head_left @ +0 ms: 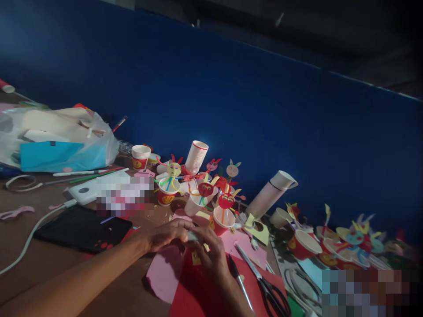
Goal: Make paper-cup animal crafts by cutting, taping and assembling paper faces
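My left hand and my right hand meet over the paper in the middle of the table, fingers closed. Between them shows a small whitish thing, too blurred to name; the fingers hide most of it. Beneath lie a red sheet of paper and a pink paper piece. Yellow paper scraps sit under my right hand. To its right rest a pen and black-handled scissors. Just beyond stands a paper cup with a red paper face on it.
More cups with paper faces stand behind. There are a stack of paper cups, a white flask and further decorated cups at right. A black tablet-like slab, a white cable and a plastic bag lie left.
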Motion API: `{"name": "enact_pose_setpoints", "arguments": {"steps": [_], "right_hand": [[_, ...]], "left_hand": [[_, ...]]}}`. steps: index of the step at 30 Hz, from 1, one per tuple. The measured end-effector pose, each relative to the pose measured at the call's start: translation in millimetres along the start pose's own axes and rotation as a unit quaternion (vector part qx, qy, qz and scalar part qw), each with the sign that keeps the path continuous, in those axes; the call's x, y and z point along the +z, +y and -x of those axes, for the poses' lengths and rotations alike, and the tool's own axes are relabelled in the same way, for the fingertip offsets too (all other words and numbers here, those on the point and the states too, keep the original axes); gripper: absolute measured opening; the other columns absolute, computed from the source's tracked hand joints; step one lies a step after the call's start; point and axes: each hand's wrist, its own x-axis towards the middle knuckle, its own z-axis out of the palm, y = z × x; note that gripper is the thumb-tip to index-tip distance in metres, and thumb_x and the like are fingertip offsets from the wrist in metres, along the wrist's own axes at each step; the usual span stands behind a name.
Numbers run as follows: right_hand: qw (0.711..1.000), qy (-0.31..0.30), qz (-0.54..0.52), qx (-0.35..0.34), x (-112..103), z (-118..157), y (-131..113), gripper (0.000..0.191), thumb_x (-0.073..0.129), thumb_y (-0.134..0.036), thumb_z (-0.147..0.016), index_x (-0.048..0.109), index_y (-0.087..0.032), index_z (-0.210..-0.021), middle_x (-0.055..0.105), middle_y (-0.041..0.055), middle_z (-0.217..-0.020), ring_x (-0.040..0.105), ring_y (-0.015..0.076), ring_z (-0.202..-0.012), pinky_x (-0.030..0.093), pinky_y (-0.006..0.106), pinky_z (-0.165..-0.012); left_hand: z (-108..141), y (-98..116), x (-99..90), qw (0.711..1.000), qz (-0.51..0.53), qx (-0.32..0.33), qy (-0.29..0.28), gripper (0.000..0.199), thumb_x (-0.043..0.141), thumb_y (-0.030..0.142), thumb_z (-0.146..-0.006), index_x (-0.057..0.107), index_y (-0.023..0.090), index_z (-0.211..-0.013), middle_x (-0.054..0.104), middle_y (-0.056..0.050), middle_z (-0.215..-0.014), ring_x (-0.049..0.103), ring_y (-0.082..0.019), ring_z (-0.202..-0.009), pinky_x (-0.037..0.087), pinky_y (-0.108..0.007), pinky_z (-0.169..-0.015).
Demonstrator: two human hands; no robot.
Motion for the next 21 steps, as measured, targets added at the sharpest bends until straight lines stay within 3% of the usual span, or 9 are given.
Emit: {"name": "enact_pose_setpoints", "arguments": {"steps": [6, 12, 16, 21], "right_hand": [[1.0, 0.006, -0.012, 0.022, -1.4, 0.1, -1.8, 0.025, 0.055, -0.02, -0.084, 0.063, -0.026, -0.107, 0.065, 0.0037, -0.092, 0.058, 0.0189, -0.083, 0.045, 0.03, -0.072], [1.0, -0.004, 0.004, 0.024, -0.2, 0.7, -3.4, 0.028, 0.053, -0.021, -0.086, 0.061, -0.027, -0.112, 0.066, 0.004, -0.096, 0.058, 0.0197, -0.086, 0.046, 0.031, -0.073], [0.998, 0.038, -0.014, 0.049, 3.6, 0.2, -4.0, 0.03, 0.058, -0.022, -0.081, 0.059, -0.024, -0.111, 0.065, 0.0044, -0.099, 0.06, 0.018, -0.08, 0.047, 0.026, -0.066], [0.996, 0.05, -0.035, 0.06, 0.9, -3.8, -7.7, 0.018, 0.058, -0.025, -0.081, 0.064, -0.021, -0.097, 0.064, 0.0025, -0.084, 0.057, 0.0159, -0.071, 0.045, 0.025, -0.063]], "left_hand": [[-1.0, -2.2, -2.9, 1.0, 0.008, 0.008, -0.005, 0.039, 0.047, 0.015, -0.051, 0.064, 0.012, -0.086, 0.058, -0.002, -0.067, 0.053, -0.015, -0.061, 0.044, -0.025, -0.053], [-0.1, 0.1, -2.5, 0.999, 0.017, 0.013, -0.042, 0.026, 0.054, 0.023, -0.062, 0.063, 0.012, -0.084, 0.059, -0.003, -0.071, 0.053, -0.014, -0.062, 0.044, -0.025, -0.055], [-1.8, -1.9, -2.6, 0.999, 0.041, 0.009, -0.022, 0.027, 0.055, 0.02, -0.058, 0.062, 0.014, -0.084, 0.058, -0.002, -0.069, 0.054, -0.014, -0.063, 0.045, -0.026, -0.056], [-2.7, -6.9, -6.8, 0.995, 0.092, 0.035, -0.024, 0.023, 0.051, 0.018, -0.057, 0.061, 0.013, -0.077, 0.057, -0.001, -0.068, 0.052, -0.015, -0.067, 0.045, -0.028, -0.063]]}}
